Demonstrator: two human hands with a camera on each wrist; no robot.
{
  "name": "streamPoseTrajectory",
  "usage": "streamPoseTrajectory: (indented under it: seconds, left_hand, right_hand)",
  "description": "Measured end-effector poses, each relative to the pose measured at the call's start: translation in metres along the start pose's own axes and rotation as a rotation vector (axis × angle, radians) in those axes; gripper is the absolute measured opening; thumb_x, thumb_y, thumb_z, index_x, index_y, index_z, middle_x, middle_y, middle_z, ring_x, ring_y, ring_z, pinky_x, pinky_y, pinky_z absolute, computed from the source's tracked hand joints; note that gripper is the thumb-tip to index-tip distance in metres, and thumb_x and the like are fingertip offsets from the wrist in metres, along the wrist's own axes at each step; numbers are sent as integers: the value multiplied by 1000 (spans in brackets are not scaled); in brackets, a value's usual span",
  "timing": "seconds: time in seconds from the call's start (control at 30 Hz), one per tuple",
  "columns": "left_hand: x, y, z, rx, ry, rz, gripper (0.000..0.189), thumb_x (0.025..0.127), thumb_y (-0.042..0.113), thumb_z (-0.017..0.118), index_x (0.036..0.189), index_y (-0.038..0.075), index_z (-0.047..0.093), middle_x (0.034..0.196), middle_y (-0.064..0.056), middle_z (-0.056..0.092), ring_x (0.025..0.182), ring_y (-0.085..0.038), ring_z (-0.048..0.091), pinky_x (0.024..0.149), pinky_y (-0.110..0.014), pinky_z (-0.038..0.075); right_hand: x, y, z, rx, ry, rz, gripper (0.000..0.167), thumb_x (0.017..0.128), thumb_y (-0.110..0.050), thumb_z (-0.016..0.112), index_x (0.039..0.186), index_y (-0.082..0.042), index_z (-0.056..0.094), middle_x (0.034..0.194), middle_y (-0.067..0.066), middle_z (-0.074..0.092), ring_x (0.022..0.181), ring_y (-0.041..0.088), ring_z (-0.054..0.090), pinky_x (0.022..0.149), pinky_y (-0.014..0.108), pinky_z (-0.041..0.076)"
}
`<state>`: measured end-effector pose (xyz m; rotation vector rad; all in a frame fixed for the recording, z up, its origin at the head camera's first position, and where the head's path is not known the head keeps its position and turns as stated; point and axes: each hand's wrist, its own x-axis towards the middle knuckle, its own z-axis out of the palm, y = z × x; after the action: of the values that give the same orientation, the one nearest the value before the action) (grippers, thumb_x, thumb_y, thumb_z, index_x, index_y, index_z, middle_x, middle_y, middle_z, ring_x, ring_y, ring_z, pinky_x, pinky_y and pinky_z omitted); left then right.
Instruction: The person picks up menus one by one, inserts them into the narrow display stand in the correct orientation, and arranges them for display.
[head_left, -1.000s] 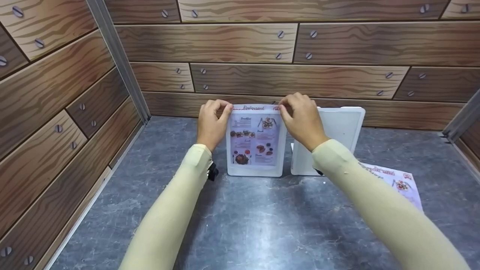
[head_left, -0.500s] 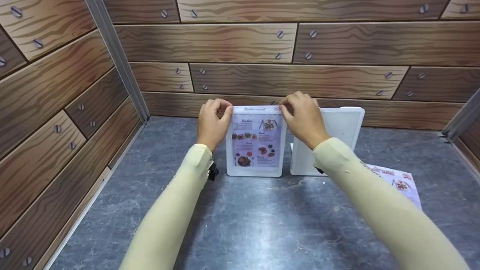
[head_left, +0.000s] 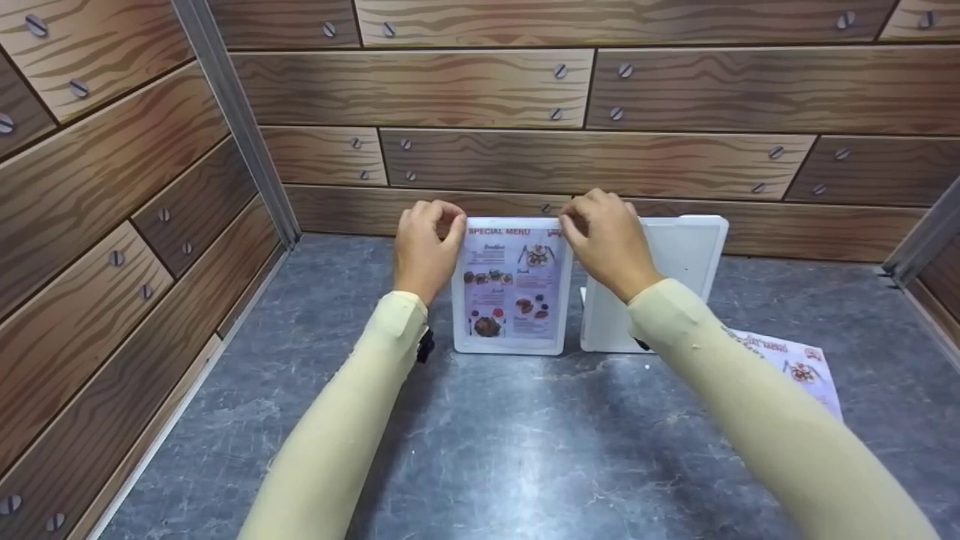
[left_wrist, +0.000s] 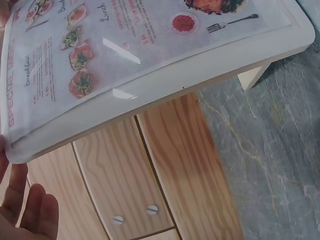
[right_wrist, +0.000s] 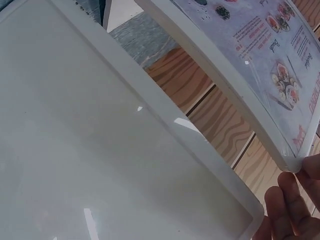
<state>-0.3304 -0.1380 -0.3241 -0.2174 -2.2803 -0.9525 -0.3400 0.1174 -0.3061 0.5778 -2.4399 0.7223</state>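
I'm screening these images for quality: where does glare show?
Head view: a pale sheen on the grey tabletop; left wrist view: white streaks on the menu stand; right wrist view: bright streaks on the blank stand, at its border and panel.

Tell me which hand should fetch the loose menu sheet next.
Right, probably. The right hand is nearer the sheet, which lies on that side, partly hidden by the right sleeve. The left hand, at the upper left corner of the menu stand, would have to reach across.
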Motion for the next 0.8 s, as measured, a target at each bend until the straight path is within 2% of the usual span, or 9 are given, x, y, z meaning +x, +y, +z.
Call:
streamPoseTrajectory:
  seconds: [0.23, 0.33, 0.47, 0.63, 0.8]
  left_hand:
    - [-4, 4, 2, 29, -34, 57, 13, 103, 19, 65, 109, 14, 75, 106, -4, 66, 104, -23, 56, 90, -38, 46]
    - [-8, 5, 1, 82, -62, 110, 20, 102, 30, 64, 110, 15, 75, 107, -4, 63, 104, -23, 54, 90, -39, 46]
    - [-13, 9, 0, 197, -100, 168, 37, 97, 47, 61, 112, 16, 72, 109, -5, 60, 109, -25, 53, 94, -42, 44]
    - [-17, 17, 0, 258, -125, 148, 45, 98, 51, 58, 122, 14, 67, 114, -7, 58, 115, -28, 51, 99, -45, 43]
    - [-27, 24, 1, 195, -101, 107, 54, 100, 46, 60, 141, 11, 55, 130, -10, 54, 124, -28, 48, 107, -44, 41]
  right_hand:
    - [-2, 5, 2, -10, 57, -60, 13, 98, -16, 68, 100, -4, 73, 101, 13, 70, 99, 36, 60, 93, 53, 39]
    - [-4, 5, 1, -12, 66, -85, 13, 97, -17, 70, 97, -5, 74, 99, 12, 69, 98, 35, 59, 93, 52, 39]
    - [-6, 6, -1, 3, 57, -126, 13, 96, -18, 70, 96, -6, 74, 99, 11, 67, 99, 34, 58, 98, 53, 37]
    - [-8, 8, -13, 116, 121, -158, 11, 94, -13, 70, 98, -3, 73, 103, 14, 66, 103, 34, 57, 101, 53, 36]
    - [-16, 10, -32, 279, 236, -137, 7, 94, -3, 68, 98, 0, 73, 103, 16, 67, 102, 28, 58, 97, 41, 40]
